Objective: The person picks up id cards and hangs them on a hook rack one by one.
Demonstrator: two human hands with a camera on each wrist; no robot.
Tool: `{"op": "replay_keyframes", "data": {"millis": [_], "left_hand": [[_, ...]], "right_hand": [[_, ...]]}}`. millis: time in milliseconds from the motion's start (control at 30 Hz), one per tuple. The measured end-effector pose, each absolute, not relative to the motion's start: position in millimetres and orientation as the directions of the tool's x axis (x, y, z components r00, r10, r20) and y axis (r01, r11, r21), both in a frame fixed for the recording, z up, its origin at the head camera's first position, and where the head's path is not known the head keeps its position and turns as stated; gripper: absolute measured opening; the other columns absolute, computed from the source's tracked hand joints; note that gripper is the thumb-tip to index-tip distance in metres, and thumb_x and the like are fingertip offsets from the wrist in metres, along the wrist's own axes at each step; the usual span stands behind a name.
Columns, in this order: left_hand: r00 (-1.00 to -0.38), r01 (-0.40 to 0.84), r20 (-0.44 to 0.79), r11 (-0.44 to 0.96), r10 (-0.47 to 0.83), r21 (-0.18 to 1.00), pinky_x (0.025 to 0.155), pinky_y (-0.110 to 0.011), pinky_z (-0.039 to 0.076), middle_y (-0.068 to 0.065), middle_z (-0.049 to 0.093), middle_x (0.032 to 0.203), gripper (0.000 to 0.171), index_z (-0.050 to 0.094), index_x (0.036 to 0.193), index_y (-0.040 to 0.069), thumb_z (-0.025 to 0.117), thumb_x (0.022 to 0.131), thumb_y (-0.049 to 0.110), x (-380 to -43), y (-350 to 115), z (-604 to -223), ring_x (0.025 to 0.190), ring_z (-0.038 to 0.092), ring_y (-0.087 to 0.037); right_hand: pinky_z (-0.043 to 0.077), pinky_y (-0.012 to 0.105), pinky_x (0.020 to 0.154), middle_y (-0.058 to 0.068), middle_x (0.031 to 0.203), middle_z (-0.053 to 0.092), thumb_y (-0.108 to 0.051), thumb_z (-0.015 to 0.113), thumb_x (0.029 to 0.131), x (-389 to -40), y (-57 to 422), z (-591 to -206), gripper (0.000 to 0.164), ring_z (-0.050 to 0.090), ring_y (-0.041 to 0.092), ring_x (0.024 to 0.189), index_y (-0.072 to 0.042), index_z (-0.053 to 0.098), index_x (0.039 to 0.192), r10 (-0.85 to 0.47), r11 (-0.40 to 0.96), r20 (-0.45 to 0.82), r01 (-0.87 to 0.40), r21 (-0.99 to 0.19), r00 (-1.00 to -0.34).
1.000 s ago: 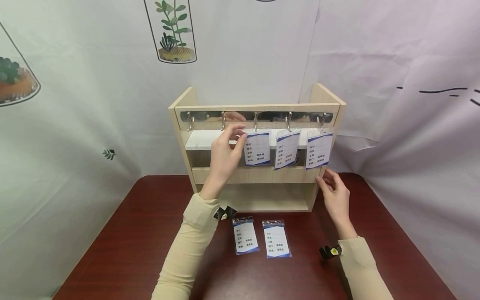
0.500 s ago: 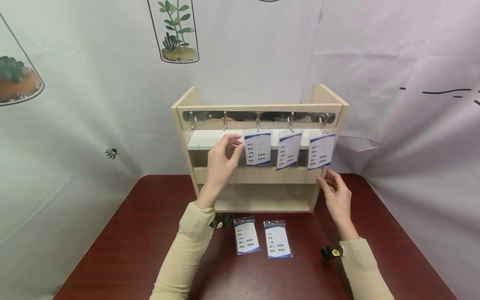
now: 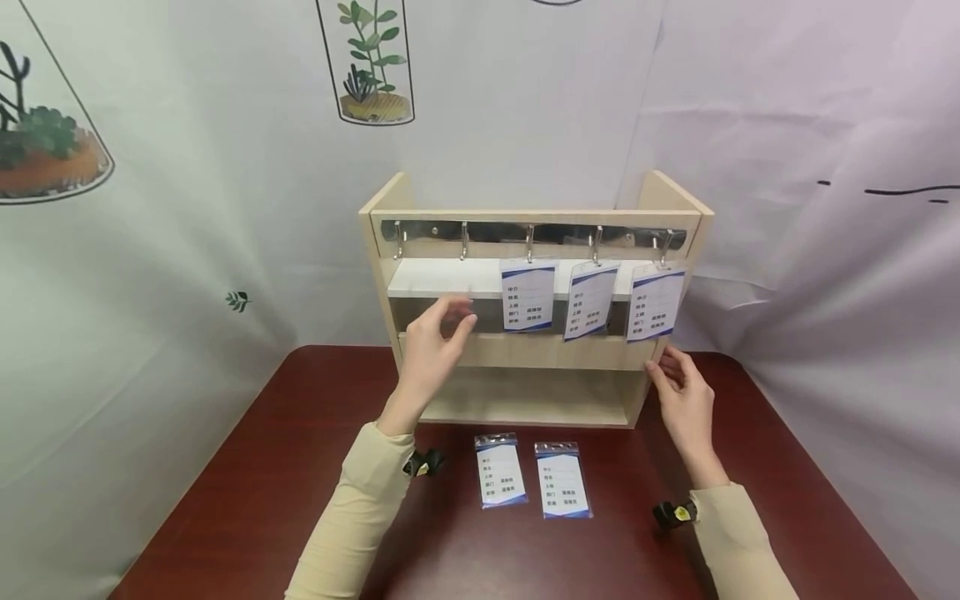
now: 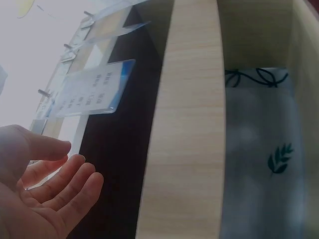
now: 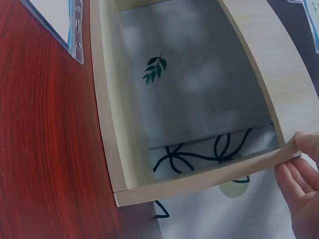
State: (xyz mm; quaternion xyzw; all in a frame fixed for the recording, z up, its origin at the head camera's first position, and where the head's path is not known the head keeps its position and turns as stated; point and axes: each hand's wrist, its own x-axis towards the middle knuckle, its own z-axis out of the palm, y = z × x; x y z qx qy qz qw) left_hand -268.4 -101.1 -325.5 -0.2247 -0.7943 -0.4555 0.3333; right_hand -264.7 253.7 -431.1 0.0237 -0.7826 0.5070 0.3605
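Three badge holders hang from hooks on a small wooden shelf point(image 3: 570, 354): the left one point(image 3: 527, 296), the middle one point(image 3: 591, 302) and the right one point(image 3: 656, 305). My left hand point(image 3: 431, 346) hovers in front of the shelf, left of the nearest badge. Its fingers are loosely bent and hold nothing, as the left wrist view confirms. With the right hand point(image 3: 684, 400) I grip the shelf's right side panel, thumb on the front and fingers round the outer face point(image 5: 304, 184). Two more badge holders lie on the table, one at left point(image 3: 501, 473) and one at right point(image 3: 562, 483).
A metal hook strip point(image 3: 495, 233) runs along the shelf's top, its two left hooks bare. The shelf stands on a dark red table point(image 3: 300, 483). Behind it hangs a pale printed cloth point(image 3: 517, 100).
My left hand has drawn away from the left hanging badge, moving down and left. The right hand keeps its place on the side panel. The head view has shifted slightly.
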Motion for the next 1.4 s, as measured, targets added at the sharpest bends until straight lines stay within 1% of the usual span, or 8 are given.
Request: {"op": "replay_keyframes", "data": {"millis": [167,367,533,700,933,1133,1300,1400], "left_hand": [[-0.697,0.651,0.711,0.496,0.09,0.575,0.074,-0.037,0.059,-0.011,0.072,0.096,0.016,0.069,0.109,0.0,0.07,0.094,0.005,-267,-107,-335,0.085,0.07,-0.023],[-0.721,0.64,0.676,0.522,0.153,0.564,0.074,-0.033,0.059,-0.009,0.072,0.094,0.013,0.069,0.106,0.0,0.07,0.094,0.004,-268,-110,-355,0.082,0.071,-0.02],[-0.754,0.612,0.628,0.556,0.194,0.563,0.073,-0.034,0.059,-0.007,0.071,0.093,0.013,0.07,0.107,0.002,0.07,0.094,0.005,-265,-115,-370,0.081,0.069,-0.018],[-0.787,0.579,0.575,0.589,0.224,0.563,0.073,-0.035,0.059,-0.008,0.072,0.096,0.015,0.071,0.107,0.001,0.071,0.092,0.004,-262,-119,-383,0.08,0.068,-0.018],[-0.823,0.549,0.483,0.635,0.298,0.544,0.073,-0.033,0.058,-0.008,0.072,0.101,0.017,0.071,0.109,0.002,0.071,0.093,0.008,-257,-123,-399,0.083,0.068,-0.017],[-0.861,0.498,0.392,0.699,0.325,0.513,0.074,-0.038,0.057,-0.007,0.071,0.107,0.02,0.071,0.11,0.005,0.073,0.092,0.011,-253,-129,-418,0.089,0.068,-0.022],[-0.862,0.5,0.359,0.71,0.357,0.496,0.076,-0.042,0.057,-0.008,0.071,0.108,0.021,0.07,0.11,0.005,0.073,0.09,0.01,-251,-134,-433,0.092,0.069,-0.027],[-0.859,0.51,0.338,0.711,0.386,0.484,0.076,-0.042,0.057,-0.01,0.071,0.108,0.023,0.07,0.111,0.004,0.074,0.089,0.008,-247,-136,-441,0.089,0.07,-0.025]], "right_hand": [[0.046,0.005,0.08,0.022,0.111,0.07,-0.011,0.07,0.096,-267,254,-430,0.036,0.058,-0.01,0.092,0.001,0.063,0.128,0.316,0.498,0.603,-0.414,-0.763,-0.733],[0.045,0.004,0.079,0.021,0.111,0.07,-0.012,0.07,0.096,-265,254,-431,0.036,0.057,-0.011,0.091,0.001,0.063,0.129,0.321,0.517,0.597,-0.393,-0.761,-0.735],[0.045,0.004,0.079,0.021,0.111,0.07,-0.012,0.07,0.096,-264,253,-434,0.035,0.056,-0.012,0.09,0.001,0.063,0.128,0.328,0.512,0.587,-0.383,-0.769,-0.74],[0.045,0.004,0.078,0.021,0.111,0.07,-0.012,0.07,0.096,-263,253,-434,0.035,0.057,-0.012,0.09,0.001,0.063,0.127,0.322,0.508,0.586,-0.386,-0.77,-0.744],[0.044,0.003,0.077,0.021,0.109,0.07,-0.011,0.071,0.095,-266,255,-431,0.034,0.057,-0.013,0.088,0.001,0.064,0.126,0.316,0.523,0.591,-0.384,-0.761,-0.742],[0.045,0.004,0.076,0.021,0.109,0.071,-0.011,0.071,0.095,-269,256,-428,0.035,0.056,-0.015,0.088,0.002,0.063,0.126,0.279,0.535,0.603,-0.401,-0.744,-0.748],[0.045,0.003,0.074,0.021,0.109,0.071,-0.012,0.071,0.095,-268,258,-428,0.035,0.055,-0.016,0.088,0.001,0.063,0.126,0.283,0.548,0.599,-0.387,-0.742,-0.749],[0.044,0.003,0.073,0.021,0.109,0.071,-0.012,0.071,0.095,-265,259,-429,0.035,0.055,-0.017,0.088,0.001,0.063,0.127,0.289,0.554,0.589,-0.37,-0.745,-0.754]]}}
